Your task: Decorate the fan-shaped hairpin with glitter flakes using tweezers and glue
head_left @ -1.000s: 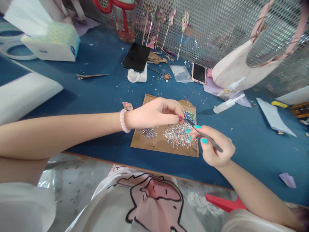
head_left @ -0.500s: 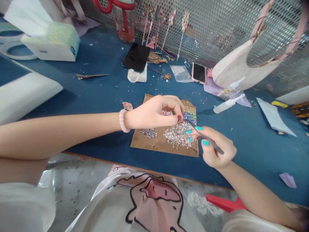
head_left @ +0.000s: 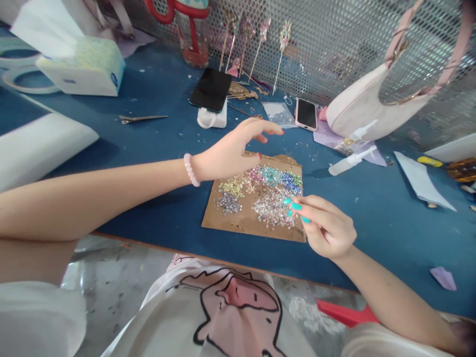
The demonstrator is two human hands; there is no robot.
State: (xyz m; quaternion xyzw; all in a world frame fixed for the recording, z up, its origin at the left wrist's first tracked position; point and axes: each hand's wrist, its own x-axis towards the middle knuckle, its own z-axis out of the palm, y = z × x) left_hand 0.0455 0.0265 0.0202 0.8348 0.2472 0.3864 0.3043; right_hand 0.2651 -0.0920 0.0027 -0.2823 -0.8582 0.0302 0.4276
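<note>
A brown cardboard sheet (head_left: 238, 222) lies on the blue table and carries heaps of small coloured sequins (head_left: 273, 206). My left hand (head_left: 230, 151) hovers above the sheet's far edge. Its fingers are stretched out towards the back of the table and nothing shows in them. My right hand (head_left: 325, 227), with teal nails, rests at the sheet's right edge. Its fingertips are pressed together beside the silvery heap. What they pinch is hidden. A pale bead bracelet (head_left: 191, 169) sits on my left wrist.
Behind the sheet lie a black phone (head_left: 210, 89) on a white block, a second phone (head_left: 306, 113), a small clear bag (head_left: 278, 113) and a white glue bottle (head_left: 349, 160). A pink handbag (head_left: 362, 111) leans on the mesh wall. A tissue box (head_left: 84, 69) stands far left.
My left hand has lifted off the sequins and opened, moving towards the back. The grey tweezers seen in my right hand earlier no longer show, and that hand has shifted slightly left.
</note>
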